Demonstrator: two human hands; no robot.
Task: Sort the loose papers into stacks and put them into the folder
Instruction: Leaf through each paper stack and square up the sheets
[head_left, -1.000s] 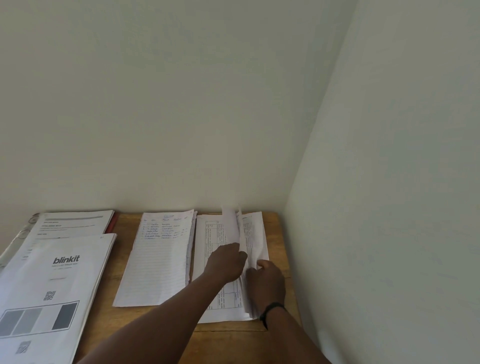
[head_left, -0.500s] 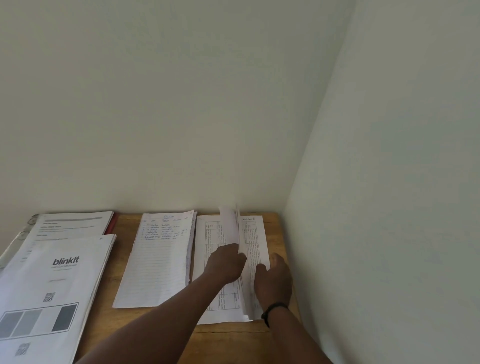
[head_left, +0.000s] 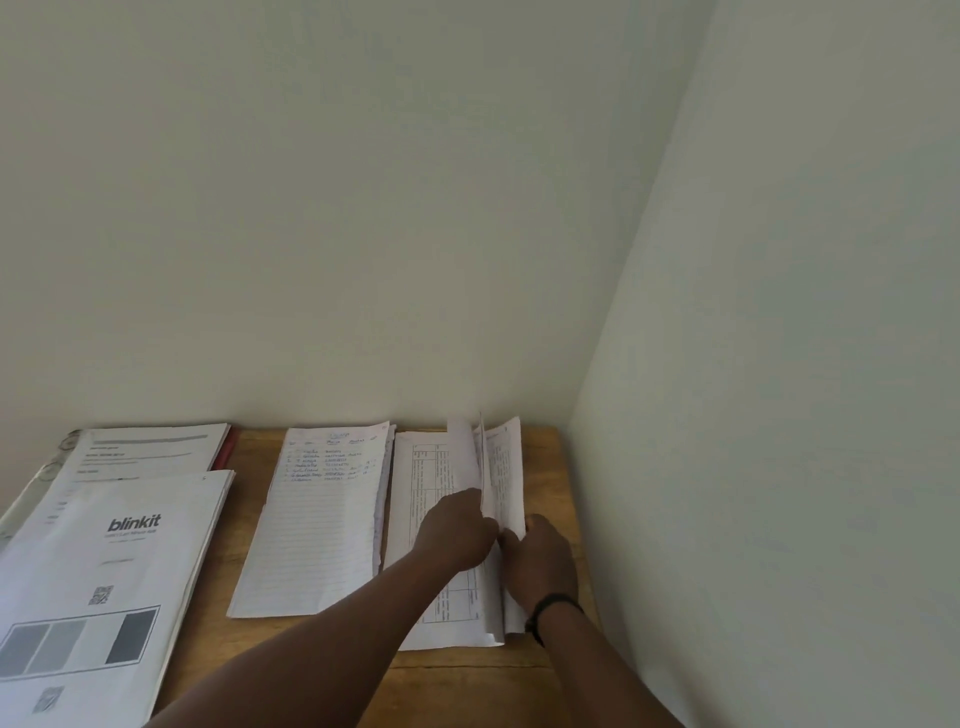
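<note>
Several paper stacks lie on a wooden table (head_left: 467, 680). At the right is a stack of printed table sheets (head_left: 431, 499), some of its sheets standing on edge. My left hand (head_left: 457, 530) holds the raised sheets (head_left: 467, 447) from the left. My right hand (head_left: 540, 556), with a dark wristband, grips the sheet edges from the right. A lined handwritten stack (head_left: 317, 530) lies in the middle. A "blinkit" printed stack (head_left: 104, 582) lies at the left, overlapping another printed stack (head_left: 145, 452) that rests on a red folder (head_left: 227, 448).
A pale wall runs along the table's back edge and another close along its right side, forming a corner behind the right stack. Metal binder rings (head_left: 57, 457) show at the far left edge. Bare wood shows between the stacks and at the front.
My right hand has moved in towards the left hand and now grips the sheet edges. The raised sheets have bent further over the right part of the stack.
</note>
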